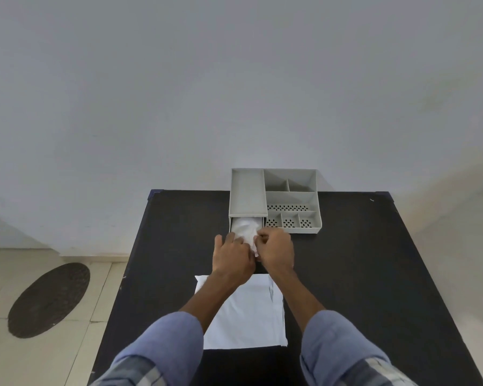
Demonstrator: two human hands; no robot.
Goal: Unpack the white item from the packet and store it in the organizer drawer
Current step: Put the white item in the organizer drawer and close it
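A grey organizer (275, 200) with several compartments stands at the far edge of the black table (374, 274). Its drawer (232, 228) under the left tray is pulled out toward me. The white item (245, 229), crumpled and soft-looking, lies in the drawer. My left hand (232, 259) rests on its near left side with fingers pressing on it. My right hand (276, 250) pinches its near right edge. The flat white packet (246, 321) lies on the table under my forearms, nearer to me.
A white wall rises right behind the table. To the left is a tiled floor with a dark oval mat (49, 300). Black table surface stretches on both sides of the packet and organizer.
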